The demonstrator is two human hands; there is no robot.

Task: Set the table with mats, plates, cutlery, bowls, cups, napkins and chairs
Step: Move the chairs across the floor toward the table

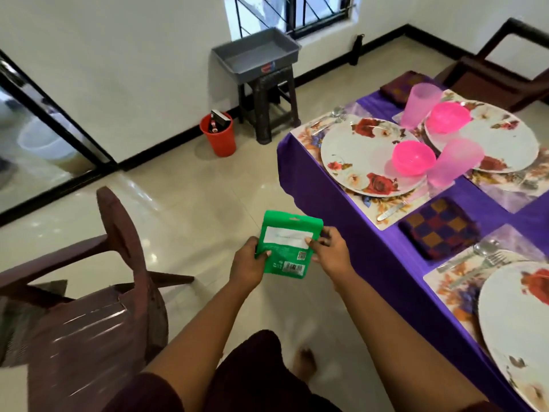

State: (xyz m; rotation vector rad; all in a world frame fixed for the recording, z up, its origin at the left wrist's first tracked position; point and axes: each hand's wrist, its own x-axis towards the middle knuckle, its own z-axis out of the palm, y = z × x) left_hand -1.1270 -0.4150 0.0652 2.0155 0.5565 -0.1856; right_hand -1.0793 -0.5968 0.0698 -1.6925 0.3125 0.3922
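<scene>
No legible txt: green pouch (287, 246) label, barcode, grey tray (256, 55) sticker blurred

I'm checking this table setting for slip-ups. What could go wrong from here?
Both hands, left hand and right hand, are busy with the green packet, so neither could catch a slip. The near pink cup stands close to the pink bowl and might tip if nudged.
</scene>
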